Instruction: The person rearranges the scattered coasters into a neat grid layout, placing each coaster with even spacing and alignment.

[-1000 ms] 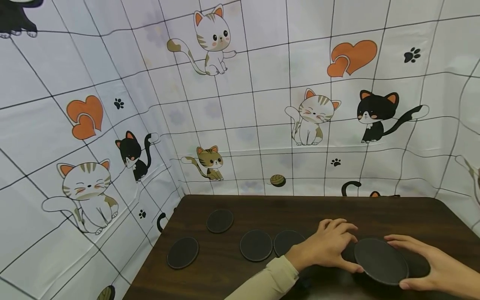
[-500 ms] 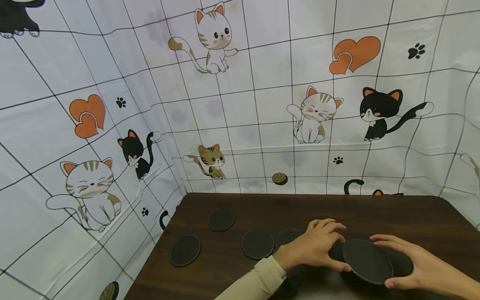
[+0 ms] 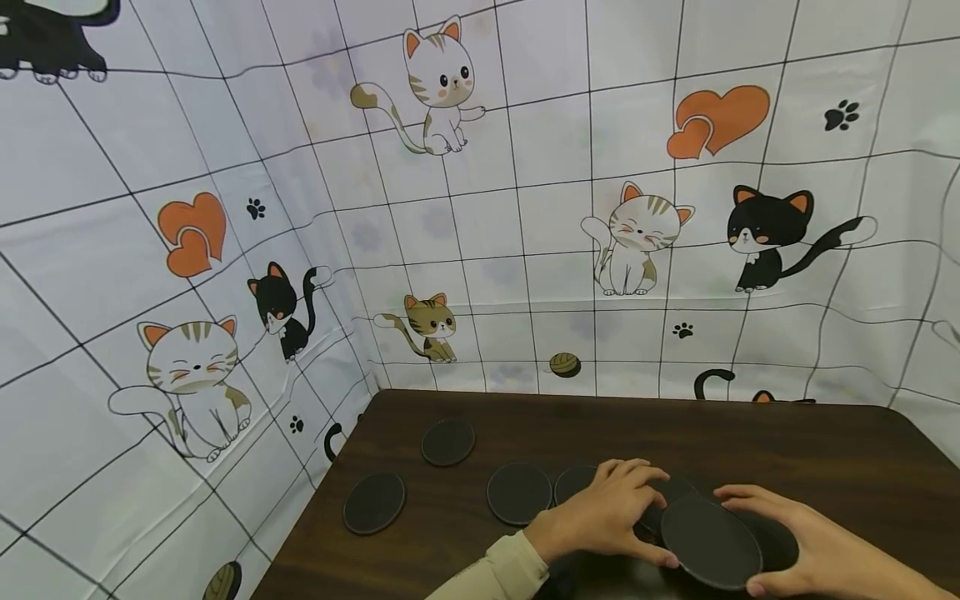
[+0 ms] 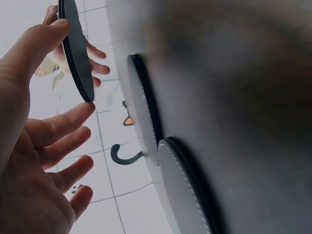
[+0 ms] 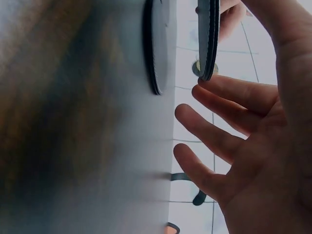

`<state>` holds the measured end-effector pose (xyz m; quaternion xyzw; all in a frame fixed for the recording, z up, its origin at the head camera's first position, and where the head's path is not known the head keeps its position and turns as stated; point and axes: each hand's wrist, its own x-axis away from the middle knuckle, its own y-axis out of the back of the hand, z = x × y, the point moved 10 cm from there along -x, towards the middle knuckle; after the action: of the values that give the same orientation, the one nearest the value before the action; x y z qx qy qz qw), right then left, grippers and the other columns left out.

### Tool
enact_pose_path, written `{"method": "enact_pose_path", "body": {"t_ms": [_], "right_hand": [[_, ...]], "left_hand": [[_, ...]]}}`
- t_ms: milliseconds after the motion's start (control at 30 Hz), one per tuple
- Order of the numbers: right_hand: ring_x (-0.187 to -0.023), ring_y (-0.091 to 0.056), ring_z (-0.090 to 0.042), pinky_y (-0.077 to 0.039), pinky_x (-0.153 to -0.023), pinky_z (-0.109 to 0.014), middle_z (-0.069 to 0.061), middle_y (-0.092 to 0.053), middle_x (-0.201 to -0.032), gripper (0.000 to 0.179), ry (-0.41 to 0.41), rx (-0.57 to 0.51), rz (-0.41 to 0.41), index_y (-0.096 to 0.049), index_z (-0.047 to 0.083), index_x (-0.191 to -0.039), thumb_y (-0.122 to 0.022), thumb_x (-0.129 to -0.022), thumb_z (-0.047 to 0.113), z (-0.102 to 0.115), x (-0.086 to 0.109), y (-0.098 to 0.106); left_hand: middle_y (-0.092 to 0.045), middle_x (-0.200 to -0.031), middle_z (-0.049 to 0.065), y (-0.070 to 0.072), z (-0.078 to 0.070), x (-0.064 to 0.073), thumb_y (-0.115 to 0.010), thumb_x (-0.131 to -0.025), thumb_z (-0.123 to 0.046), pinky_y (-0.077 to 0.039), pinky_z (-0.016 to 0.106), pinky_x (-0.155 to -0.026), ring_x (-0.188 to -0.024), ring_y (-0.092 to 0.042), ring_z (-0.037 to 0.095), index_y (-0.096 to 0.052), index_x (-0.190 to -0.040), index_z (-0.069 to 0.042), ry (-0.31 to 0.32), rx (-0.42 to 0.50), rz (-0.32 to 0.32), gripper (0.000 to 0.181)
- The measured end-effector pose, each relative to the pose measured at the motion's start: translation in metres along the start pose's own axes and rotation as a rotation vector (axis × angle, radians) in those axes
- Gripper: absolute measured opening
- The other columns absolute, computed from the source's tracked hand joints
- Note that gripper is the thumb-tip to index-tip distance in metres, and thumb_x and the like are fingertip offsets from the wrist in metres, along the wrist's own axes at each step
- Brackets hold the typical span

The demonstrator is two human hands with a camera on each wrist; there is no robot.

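A round black coaster (image 3: 711,543) with a stitched edge is held in the air between both hands over the table's right half. My left hand (image 3: 600,517) pinches its left edge; in the left wrist view the thumb (image 4: 46,36) and index fingertip touch the rim of the coaster (image 4: 80,63). Opposite it, my right hand (image 3: 813,542) grips the right edge between thumb and fingers, the other fingers spread. In the right wrist view, the coaster (image 5: 208,44) appears edge-on above another coaster (image 5: 158,53) on the table. Dark coasters beneath it are partly covered in the head view.
Several more black coasters lie flat on the dark wooden table (image 3: 420,550): a front-left coaster (image 3: 375,503), a back-left coaster (image 3: 447,442), and a middle coaster (image 3: 519,493) touching a neighbouring coaster (image 3: 573,482) partly behind the left hand. A cat-print cloth (image 3: 525,208) hangs behind.
Both hands have moved left together, carrying the coaster between them. The view has shifted slightly. The coasters on the left of the table stay where they were.
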<state>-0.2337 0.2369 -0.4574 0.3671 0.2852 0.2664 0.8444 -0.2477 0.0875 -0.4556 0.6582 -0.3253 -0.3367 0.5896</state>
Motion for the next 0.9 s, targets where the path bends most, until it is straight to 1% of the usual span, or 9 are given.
{"method": "enact_pose_path", "body": {"t_ms": [200, 367, 467, 567, 633, 700, 767, 800, 900], "right_hand": [[-0.120, -0.040, -0.006, -0.045, -0.075, -0.027, -0.007, -0.039, -0.139, 0.072, 0.017, 0.015, 0.017, -0.046, 0.016, -0.135, -0.080, -0.072, 0.020, 0.005, 0.001, -0.009], [-0.120, -0.040, -0.007, -0.045, -0.076, -0.028, -0.007, -0.039, -0.139, 0.073, 0.042, 0.025, 0.011, -0.046, 0.016, -0.135, -0.081, -0.071, 0.021, 0.010, 0.003, -0.011], [-0.120, -0.039, -0.005, -0.047, -0.074, -0.033, -0.010, -0.038, -0.139, 0.074, 0.032, -0.031, 0.038, -0.043, 0.015, -0.137, -0.080, -0.073, 0.018, 0.011, 0.005, -0.017], [-0.120, -0.035, -0.004, -0.046, -0.073, -0.046, -0.013, -0.034, -0.140, 0.075, 0.002, -0.107, 0.072, -0.039, 0.014, -0.140, -0.078, -0.075, 0.016, 0.011, 0.007, -0.024], [-0.120, -0.034, -0.002, -0.046, -0.071, -0.047, -0.011, -0.033, -0.141, 0.076, -0.016, -0.128, 0.079, -0.038, 0.015, -0.140, -0.078, -0.075, 0.017, 0.010, 0.008, -0.026], [-0.120, -0.034, -0.005, -0.046, -0.072, -0.047, -0.011, -0.033, -0.141, 0.078, 0.030, -0.109, 0.067, -0.038, 0.013, -0.140, -0.079, -0.074, 0.020, 0.014, 0.009, -0.026], [-0.120, -0.036, -0.010, -0.044, -0.075, -0.036, -0.014, -0.035, -0.139, 0.081, 0.127, -0.045, 0.017, -0.040, 0.008, -0.139, -0.080, -0.071, 0.027, 0.021, 0.010, -0.024], [-0.121, -0.035, -0.013, -0.040, -0.080, -0.030, -0.016, -0.036, -0.138, 0.083, 0.176, -0.018, -0.014, -0.041, 0.006, -0.138, -0.081, -0.070, 0.032, 0.024, 0.011, -0.023], [-0.123, -0.032, -0.025, -0.021, -0.091, -0.024, -0.024, -0.039, -0.135, 0.089, 0.312, 0.069, -0.116, -0.047, 0.000, -0.132, -0.082, -0.064, 0.045, 0.034, 0.015, -0.021]], "left_hand": [[-0.019, -0.145, -0.012, -0.004, -0.001, 0.006, -0.048, -0.078, -0.071, -0.015, 0.033, -0.105, -0.133, -0.010, 0.006, -0.054, -0.118, -0.032, 0.001, -0.006, 0.016, 0.056], [-0.021, -0.145, -0.011, -0.005, -0.005, 0.009, -0.051, -0.075, -0.072, -0.016, 0.032, -0.105, -0.133, -0.012, 0.007, -0.055, -0.115, -0.032, -0.028, -0.024, 0.004, 0.057], [-0.022, -0.144, -0.011, -0.006, -0.008, 0.011, -0.052, -0.073, -0.073, -0.016, 0.032, -0.105, -0.133, -0.013, 0.008, -0.057, -0.111, -0.032, -0.048, -0.057, -0.001, 0.056], [-0.022, -0.144, -0.011, -0.007, -0.010, 0.012, -0.051, -0.072, -0.074, -0.017, 0.032, -0.104, -0.132, -0.013, 0.008, -0.057, -0.108, -0.034, -0.059, -0.085, 0.002, 0.055], [-0.023, -0.143, -0.011, -0.008, -0.011, 0.012, -0.051, -0.071, -0.075, -0.017, 0.032, -0.104, -0.132, -0.014, 0.007, -0.057, -0.107, -0.034, -0.063, -0.096, 0.003, 0.055], [-0.023, -0.143, -0.010, -0.008, -0.012, 0.013, -0.051, -0.070, -0.075, -0.017, 0.032, -0.104, -0.132, -0.014, 0.007, -0.056, -0.107, -0.034, -0.068, -0.096, 0.005, 0.055], [-0.023, -0.144, -0.010, -0.010, -0.014, 0.013, -0.051, -0.069, -0.076, -0.016, 0.033, -0.104, -0.132, -0.013, 0.008, -0.056, -0.107, -0.035, -0.072, -0.098, 0.009, 0.056], [-0.023, -0.144, -0.010, -0.010, -0.014, 0.014, -0.051, -0.069, -0.076, -0.016, 0.034, -0.105, -0.133, -0.013, 0.009, -0.057, -0.106, -0.035, -0.075, -0.099, 0.013, 0.056], [-0.021, -0.144, -0.010, -0.015, -0.016, 0.016, -0.051, -0.069, -0.076, -0.013, 0.037, -0.106, -0.134, -0.010, 0.013, -0.057, -0.106, -0.036, -0.072, -0.101, 0.036, 0.055]]}}
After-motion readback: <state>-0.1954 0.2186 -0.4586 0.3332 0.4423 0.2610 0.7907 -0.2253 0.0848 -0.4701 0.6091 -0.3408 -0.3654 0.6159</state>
